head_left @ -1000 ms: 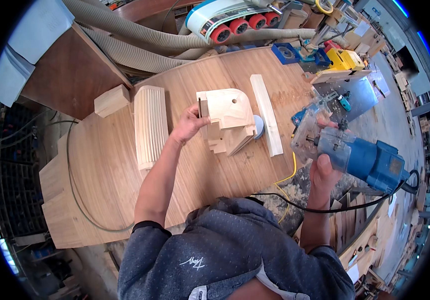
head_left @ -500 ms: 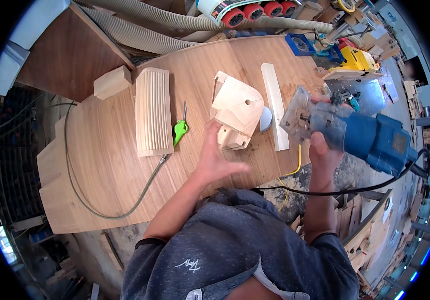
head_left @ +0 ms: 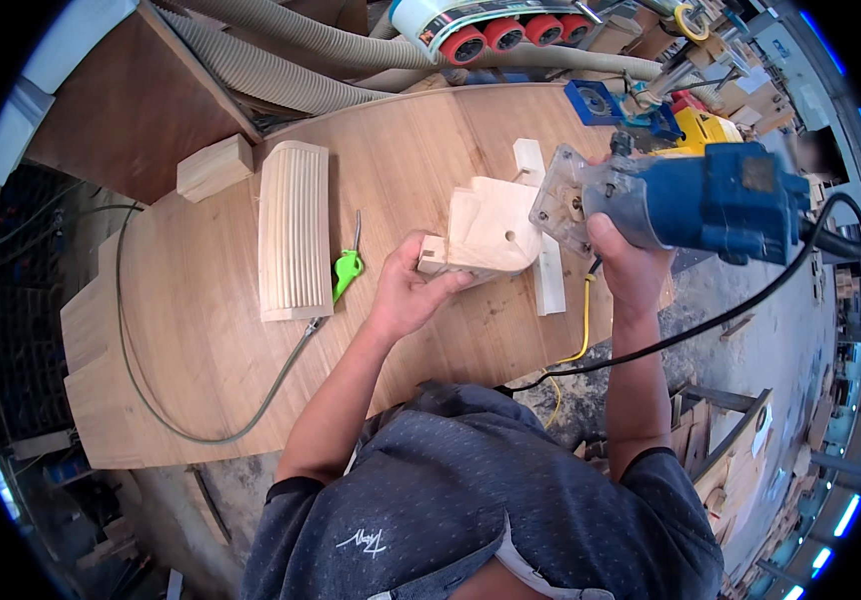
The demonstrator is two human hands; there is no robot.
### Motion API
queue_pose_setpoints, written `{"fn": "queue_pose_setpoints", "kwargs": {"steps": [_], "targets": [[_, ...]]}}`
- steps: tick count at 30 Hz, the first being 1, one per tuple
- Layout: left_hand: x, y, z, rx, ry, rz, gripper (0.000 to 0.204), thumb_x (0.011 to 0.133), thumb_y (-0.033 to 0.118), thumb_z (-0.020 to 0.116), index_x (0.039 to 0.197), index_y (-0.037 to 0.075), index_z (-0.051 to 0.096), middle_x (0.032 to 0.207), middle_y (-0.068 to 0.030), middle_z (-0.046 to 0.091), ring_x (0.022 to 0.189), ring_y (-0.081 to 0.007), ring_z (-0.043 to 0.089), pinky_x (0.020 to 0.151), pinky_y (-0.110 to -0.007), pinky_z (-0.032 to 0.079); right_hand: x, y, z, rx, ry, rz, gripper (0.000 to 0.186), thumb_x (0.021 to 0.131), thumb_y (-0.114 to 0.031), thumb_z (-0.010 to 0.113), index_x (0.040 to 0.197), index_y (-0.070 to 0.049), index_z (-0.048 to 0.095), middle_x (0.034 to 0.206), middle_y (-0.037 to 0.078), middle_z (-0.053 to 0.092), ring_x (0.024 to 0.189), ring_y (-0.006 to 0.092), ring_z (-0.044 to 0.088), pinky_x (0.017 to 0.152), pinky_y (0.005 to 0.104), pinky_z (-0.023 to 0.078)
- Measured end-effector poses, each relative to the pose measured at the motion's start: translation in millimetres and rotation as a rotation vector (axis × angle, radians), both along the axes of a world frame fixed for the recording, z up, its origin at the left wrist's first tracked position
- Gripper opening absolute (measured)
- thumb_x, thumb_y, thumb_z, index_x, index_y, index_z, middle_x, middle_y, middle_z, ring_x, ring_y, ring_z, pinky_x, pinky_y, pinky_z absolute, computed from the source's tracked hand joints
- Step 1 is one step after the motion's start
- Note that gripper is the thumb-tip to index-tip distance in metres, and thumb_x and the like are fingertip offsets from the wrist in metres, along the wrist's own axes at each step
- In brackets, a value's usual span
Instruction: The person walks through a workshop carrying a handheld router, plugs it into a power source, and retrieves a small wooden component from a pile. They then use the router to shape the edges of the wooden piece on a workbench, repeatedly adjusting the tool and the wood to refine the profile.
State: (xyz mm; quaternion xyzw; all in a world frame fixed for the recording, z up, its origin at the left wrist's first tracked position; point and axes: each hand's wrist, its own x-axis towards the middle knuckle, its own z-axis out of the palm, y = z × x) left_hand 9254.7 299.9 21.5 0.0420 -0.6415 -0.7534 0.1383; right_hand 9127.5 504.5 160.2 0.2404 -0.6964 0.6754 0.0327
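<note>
My left hand (head_left: pixel 413 292) grips one end of a pale wooden block (head_left: pixel 486 225) with a rounded corner and a small round hole. The block looks tilted above the bench. My right hand (head_left: pixel 631 262) is wrapped round a blue trim router (head_left: pixel 731 205), held on its side with its clear base plate (head_left: pixel 561 200) facing left. That plate is right beside the block's rounded corner; whether they touch I cannot tell. Behind the block, a pale wooden strip (head_left: pixel 551 285) lies on the bench, partly covered.
On the wooden benchtop (head_left: pixel 401 150) lie a ribbed wooden panel (head_left: pixel 296 235), a green air blow gun (head_left: pixel 348 268) with its hose, and a small wood block (head_left: pixel 215 168). The router's black cord (head_left: pixel 711 325) loops past my right forearm. Ridged hoses (head_left: pixel 251 75) run behind the bench.
My left hand has closed on the wooden block, turned it and lifted it to the right. The router has moved left and up, its base plate now beside the block.
</note>
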Motion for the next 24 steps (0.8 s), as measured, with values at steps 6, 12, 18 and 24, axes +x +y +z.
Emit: {"fn": "queue_pose_setpoints", "kwargs": {"steps": [6, 12, 18, 24], "targets": [[-7.0, 9.3, -4.9, -0.029, -0.062, 0.021, 0.038, 0.078, 0.008, 0.086, 0.103, 0.001, 0.058, 0.100, -0.0057, 0.070, 0.094, -0.0110, 0.066, 0.083, -0.029, 0.055, -21.8, 5.7, -8.7, 0.029, 0.009, -0.054, 0.057, 0.068, -0.015, 0.087, 0.117, -0.001, 0.061, 0.108, 0.007, 0.066, 0.096, 0.0178, 0.065, 0.087, 0.0335, 0.053], [-14.0, 9.0, -18.5, -0.003, -0.137, 0.027, 0.041, 0.069, 0.005, 0.092, 0.092, 0.001, 0.058, 0.085, -0.0079, 0.072, 0.078, -0.0125, 0.070, 0.069, -0.028, 0.057, -25.8, -6.6, -13.9, 0.084, 0.023, -0.006, 0.058, 0.067, -0.021, 0.087, 0.116, -0.001, 0.062, 0.107, 0.007, 0.066, 0.096, 0.0180, 0.065, 0.086, 0.0340, 0.053], [-14.8, 6.0, -10.6, 0.026, -0.126, 0.021, 0.046, 0.064, 0.009, 0.095, 0.090, 0.003, 0.057, 0.085, -0.0054, 0.070, 0.078, -0.0118, 0.068, 0.070, -0.028, 0.055, -31.0, -11.9, -17.5, 0.129, 0.014, -0.007, 0.057, 0.068, -0.022, 0.086, 0.115, 0.001, 0.062, 0.108, 0.008, 0.066, 0.096, 0.0181, 0.065, 0.087, 0.0349, 0.053], [-17.8, 5.3, -18.6, -0.105, -0.015, 0.117, 0.049, 0.058, 0.014, 0.097, 0.082, 0.006, 0.055, 0.082, -0.0058, 0.069, 0.075, -0.0142, 0.067, 0.067, -0.031, 0.054, -26.5, -26.6, -10.7, 0.176, 0.014, 0.023, 0.081, 0.070, -0.026, 0.084, 0.136, 0.004, 0.047, 0.121, 0.018, 0.064, 0.109, 0.0266, 0.064, 0.096, 0.0392, 0.051]]}}
